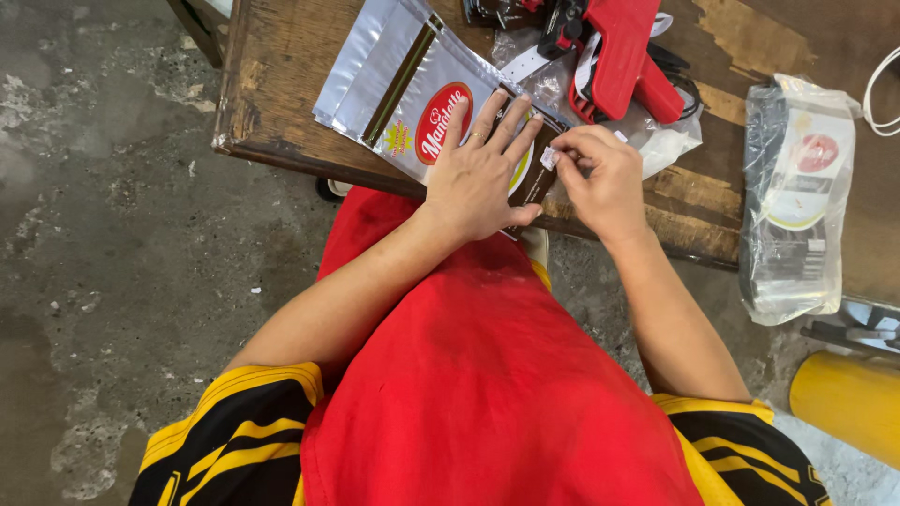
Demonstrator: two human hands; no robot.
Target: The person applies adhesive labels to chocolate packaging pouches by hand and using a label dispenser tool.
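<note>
A silver foil pouch (412, 89) with a red oval label lies on the worn wooden table (281, 66). The left hand (478, 173) presses flat on it, fingers spread, gripping nothing. Just at 3 o'clock of that hand, the right hand (600, 178) pinches a small white sticker (549, 157) against the pouch's edge. A red tagging gun (623, 52) rests at 12 o'clock of the right hand, and a stack of bagged pouches (797, 206) lies at 3 o'clock.

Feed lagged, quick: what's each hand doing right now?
Left hand: open, flat on the silver pouch.
Right hand: pinching a small white sticker.

Packing workshop: worn wooden table (281, 84), tagging gun (623, 56)
</note>
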